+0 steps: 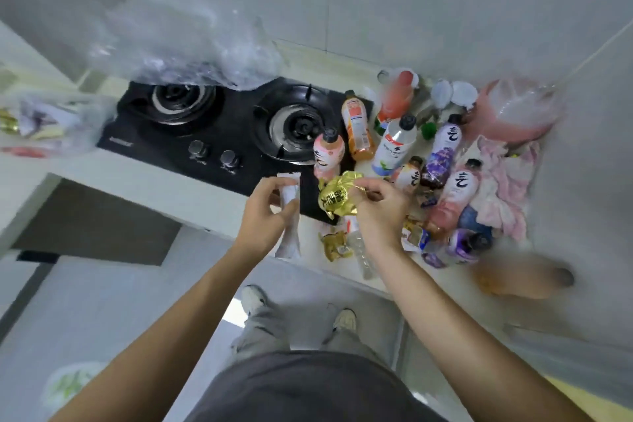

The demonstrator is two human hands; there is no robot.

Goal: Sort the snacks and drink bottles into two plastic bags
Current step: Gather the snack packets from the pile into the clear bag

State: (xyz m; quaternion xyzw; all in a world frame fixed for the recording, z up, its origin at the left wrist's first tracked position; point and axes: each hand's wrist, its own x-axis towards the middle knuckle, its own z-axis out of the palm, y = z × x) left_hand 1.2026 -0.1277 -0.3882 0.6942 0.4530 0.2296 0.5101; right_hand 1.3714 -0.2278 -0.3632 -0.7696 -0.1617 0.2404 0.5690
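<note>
On the far left of the surface [144, 188] sits a clear plastic bag [51, 123] with snack wrappers already inside; a second, empty clear bag [185, 55] lies crumpled behind the black gas hob [219, 134]. Over the hob's front edge, the left hand [263, 212] has its grip curled round a long white snack packet [289, 212], upper end pinched, rest hanging down. Just beside it, the right hand [380, 209] pinches a gold foil snack [337, 197] by its twisted wrapper. Both look light, soft and crinkly; foil is slippery, so take hold at the twisted end or seam, don't squeeze the middle, contents may crush. Small loose snacks [337, 245] lie under the right wrist near the surface's edge. Right of the hob is the drink bottle cluster [421, 151]: some upright, some lying down, touching each other. Bottles look full, so heavy, stiff, smooth; best gripped round the body or neck below the cap, lying ones may roll. Far right: pink plastic bag [513, 113] and pink cloth [507, 188]. Likely step: snacks go to the left bag; bottles unsorted.
</note>
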